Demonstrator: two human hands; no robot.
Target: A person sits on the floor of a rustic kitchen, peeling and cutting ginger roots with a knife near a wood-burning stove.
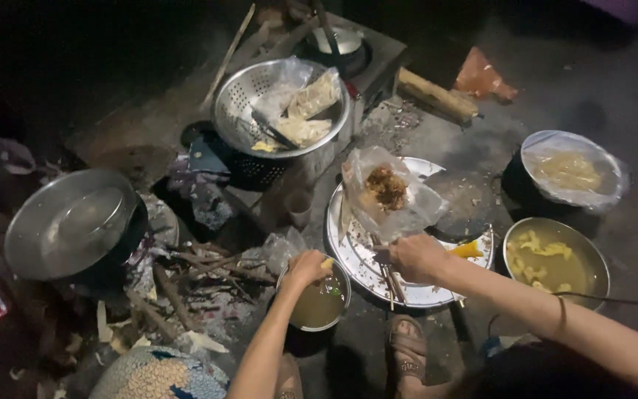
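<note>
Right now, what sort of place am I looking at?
Probably a makeshift outdoor cooking spot on bare ground at night. Firewood sticks lie beside a lidded pot, a metal colander holds bagged noodles, and the left hand works over a bowl of broth.

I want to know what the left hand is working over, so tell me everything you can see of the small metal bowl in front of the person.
The small metal bowl is round, shiny at the rim and holds a murky yellow-green liquid with a few green bits. It sits upright on the dark ground beside the large round metal tray. The left hand hangs over its rim, pinching a small yellow piece above the liquid.
</note>
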